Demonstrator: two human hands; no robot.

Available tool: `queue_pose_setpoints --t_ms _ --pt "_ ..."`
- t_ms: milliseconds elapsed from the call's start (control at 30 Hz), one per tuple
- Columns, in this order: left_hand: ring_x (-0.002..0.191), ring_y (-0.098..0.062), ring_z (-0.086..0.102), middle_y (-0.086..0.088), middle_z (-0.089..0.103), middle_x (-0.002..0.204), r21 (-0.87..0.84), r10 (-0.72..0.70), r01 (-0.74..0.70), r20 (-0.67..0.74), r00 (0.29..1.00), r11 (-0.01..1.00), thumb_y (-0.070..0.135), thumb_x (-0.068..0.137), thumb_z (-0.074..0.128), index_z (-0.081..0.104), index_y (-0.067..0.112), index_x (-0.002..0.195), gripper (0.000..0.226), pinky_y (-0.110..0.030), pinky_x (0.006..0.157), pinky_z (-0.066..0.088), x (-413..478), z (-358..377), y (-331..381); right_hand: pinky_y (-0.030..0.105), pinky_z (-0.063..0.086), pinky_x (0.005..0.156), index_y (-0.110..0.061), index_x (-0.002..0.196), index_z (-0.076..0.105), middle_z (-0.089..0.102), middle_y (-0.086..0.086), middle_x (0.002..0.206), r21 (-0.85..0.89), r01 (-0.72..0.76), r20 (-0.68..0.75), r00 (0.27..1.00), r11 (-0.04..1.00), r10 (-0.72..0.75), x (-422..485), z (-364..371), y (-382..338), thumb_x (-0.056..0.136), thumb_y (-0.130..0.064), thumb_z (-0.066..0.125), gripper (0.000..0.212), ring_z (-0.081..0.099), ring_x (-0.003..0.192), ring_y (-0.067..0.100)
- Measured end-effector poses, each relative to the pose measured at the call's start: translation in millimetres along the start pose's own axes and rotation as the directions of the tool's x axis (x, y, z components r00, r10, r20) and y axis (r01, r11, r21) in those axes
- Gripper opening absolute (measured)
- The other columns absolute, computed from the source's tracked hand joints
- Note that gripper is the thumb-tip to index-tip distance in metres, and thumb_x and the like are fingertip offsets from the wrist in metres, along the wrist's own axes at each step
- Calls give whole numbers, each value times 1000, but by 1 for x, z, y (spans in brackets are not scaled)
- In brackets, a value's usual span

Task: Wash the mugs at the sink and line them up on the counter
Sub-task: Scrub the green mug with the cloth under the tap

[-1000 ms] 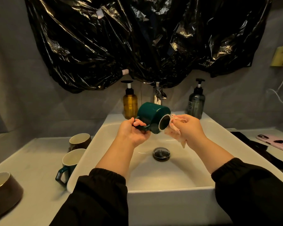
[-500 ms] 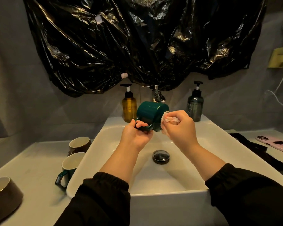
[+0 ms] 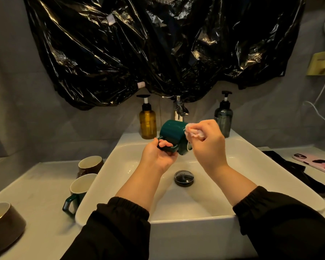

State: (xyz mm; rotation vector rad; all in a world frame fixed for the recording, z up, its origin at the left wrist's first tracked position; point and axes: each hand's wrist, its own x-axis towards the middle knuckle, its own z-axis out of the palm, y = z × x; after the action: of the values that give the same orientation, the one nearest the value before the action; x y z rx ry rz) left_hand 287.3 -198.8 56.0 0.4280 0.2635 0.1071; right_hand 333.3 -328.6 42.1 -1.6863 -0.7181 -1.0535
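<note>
You stand at a pale tabletop (image 3: 36,194) with a white sink (image 3: 176,220) set on it, in a dim grey room.

Nearest you on the left sits a brown cup (image 3: 6,222), upright, its pale inside showing nothing that I can make out. Further along that side, just beside the sink wall, stand a second green mug (image 3: 79,192) and behind it a brown mug (image 3: 90,164), both upright with pale insides that look empty. The basin holds no standing water that I can see; a dark plug (image 3: 184,178) sits in its drain.

Over the middle of the basin your left hand (image 3: 158,156) has its fingers curled through the handle of the green mug (image 3: 172,131), which lies on its side with the mouth towards your right. Your right hand (image 3: 208,145) pinches a pale wadded cloth (image 3: 194,132) against the mug at the rim.

To do this wipe well, I judge you should hold the handle firm, turn the mug bit by bit so the cloth covers the whole rim and wall, and stay low over the basin in case wet glaze slips.

Behind, the tap (image 3: 179,109) shows no stream. The amber bottle (image 3: 147,122) looks mostly full; the grey bottle's (image 3: 223,119) level I cannot tell. A black plastic sheet (image 3: 158,44) covers the wall.
</note>
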Motion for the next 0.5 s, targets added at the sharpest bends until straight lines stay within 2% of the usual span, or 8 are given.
queue_pose_setpoints --t_ms 167,300,367,400,500 --pt "44 -9 34 3 36 42 -110 36 -33 23 999 993 33 103 28 42 14 75 37 -32 67 40 2 -1 7 15 49 68 -7 93 72 58 7 92 -39 208 229 954 977 -194 -6 6 3 78 -5 77 16 57 77 14" --pt "44 -9 35 4 34 40 -159 69 -62 37 997 985 33 103 27 39 15 71 39 -35 72 41 2 -2 11 13 45 63 -7 90 74 60 6 90 -74 240 380 904 968 -195 -11 10 6 74 -9 80 17 54 73 13" --pt "38 -9 37 4 34 40 -179 66 -58 43 997 982 31 103 27 39 15 71 38 -33 71 40 1 -1 12 17 47 65 -6 91 75 63 5 91 -108 173 431 896 979 -111 -14 12 8 76 -12 79 17 57 74 15" --pt "35 -10 37 4 35 40 -184 60 -51 46 997 982 31 103 28 39 15 72 37 -33 69 40 0 -1 13 19 47 66 -6 92 76 64 5 91 -117 94 439 898 989 -33 -15 13 9 77 -13 78 17 57 76 15" --pt "33 -11 40 3 35 40 -157 47 -38 59 997 987 32 103 28 41 14 75 36 -34 65 38 -4 2 11 32 56 62 -8 88 76 66 3 85 -94 -262 417 866 961 277 -11 12 6 79 -13 76 10 60 71 17"
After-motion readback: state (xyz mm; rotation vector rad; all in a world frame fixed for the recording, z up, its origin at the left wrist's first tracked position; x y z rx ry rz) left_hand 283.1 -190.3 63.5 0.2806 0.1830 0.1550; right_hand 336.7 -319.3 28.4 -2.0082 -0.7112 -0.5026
